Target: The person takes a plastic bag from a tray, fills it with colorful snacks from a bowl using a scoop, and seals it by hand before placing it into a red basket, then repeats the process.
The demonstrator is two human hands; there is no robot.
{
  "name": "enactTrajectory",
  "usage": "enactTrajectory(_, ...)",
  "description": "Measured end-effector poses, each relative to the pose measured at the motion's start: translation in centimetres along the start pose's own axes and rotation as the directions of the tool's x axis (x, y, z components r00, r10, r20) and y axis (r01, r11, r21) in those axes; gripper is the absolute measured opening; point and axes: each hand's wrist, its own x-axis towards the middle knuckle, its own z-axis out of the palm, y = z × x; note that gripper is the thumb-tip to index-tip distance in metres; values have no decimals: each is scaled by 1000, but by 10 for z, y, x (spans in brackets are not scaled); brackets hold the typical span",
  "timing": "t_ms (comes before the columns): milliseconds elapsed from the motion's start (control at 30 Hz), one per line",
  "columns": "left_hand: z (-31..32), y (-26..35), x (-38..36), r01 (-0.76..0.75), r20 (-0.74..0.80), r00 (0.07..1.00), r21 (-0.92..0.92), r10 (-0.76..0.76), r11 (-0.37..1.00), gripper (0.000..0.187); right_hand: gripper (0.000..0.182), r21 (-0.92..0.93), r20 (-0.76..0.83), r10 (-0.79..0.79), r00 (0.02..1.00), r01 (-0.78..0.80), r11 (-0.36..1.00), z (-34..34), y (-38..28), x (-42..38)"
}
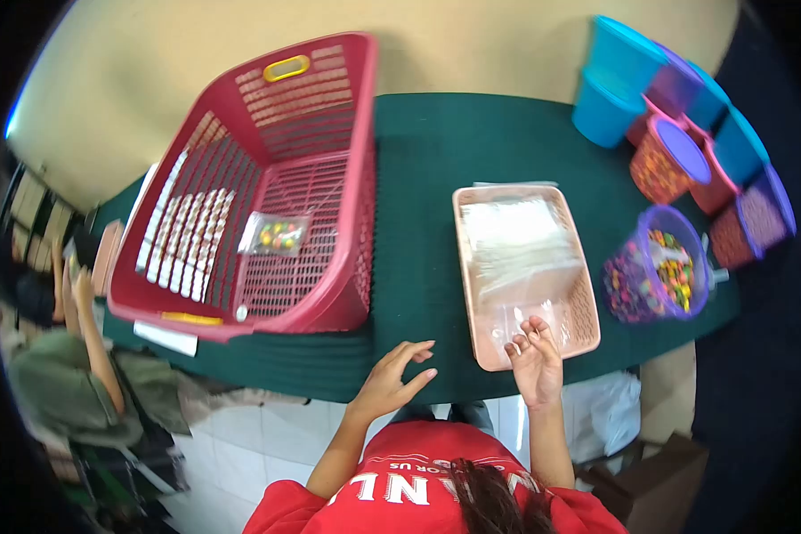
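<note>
My left hand point(396, 378) is at the table's front edge, its fingers and thumb apart and nothing in them. My right hand point(538, 363) is over the front of a peach plastic tray point(583, 313), palm up with curled fingers pinched together. A clear plastic bag point(510, 322) shows at those fingertips; its outline is faint. A stack of clear plastic bags point(521, 240) fills the back of the tray.
A large pink basket point(360, 178) holds a packet of colourful candies point(276, 236) and a sheet of white strips point(187, 245). A purple basket of wrapped candies point(632, 285) stands right, before several colourful tubs point(614, 98). Another person point(71, 383) is at left.
</note>
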Motion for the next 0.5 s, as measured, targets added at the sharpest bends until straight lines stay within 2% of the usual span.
enactTrajectory(67,-7,2,11,-125,81,989,-15,126,992,39,17,125,-180,42,983,-19,992,-7,4,-21)
enactTrajectory(100,0,12,47,-184,105,978,-1,183,983,39,17,138,-166,-17,986,40,990,-14,-13,-5)
enactTrajectory(167,5,17,59,-288,9,957,18,288,957,37,15,178,-217,-69,974,109,978,-19,-13,-26)
enactTrajectory(300,29,4,90,-246,-169,954,34,248,969,35,12,164,-267,-145,953,193,967,-28,-7,-50)
enactTrajectory(367,43,-6,102,-197,-188,963,-15,191,980,36,11,155,-293,-171,941,223,962,-37,0,-60)
enactTrajectory(433,57,-16,112,-218,-173,962,-33,209,975,31,10,157,-346,-155,925,221,963,-41,0,-69)
enactTrajectory(500,65,-25,120,-303,-180,933,72,311,950,22,10,148,-396,-166,903,241,959,-42,-2,-80)
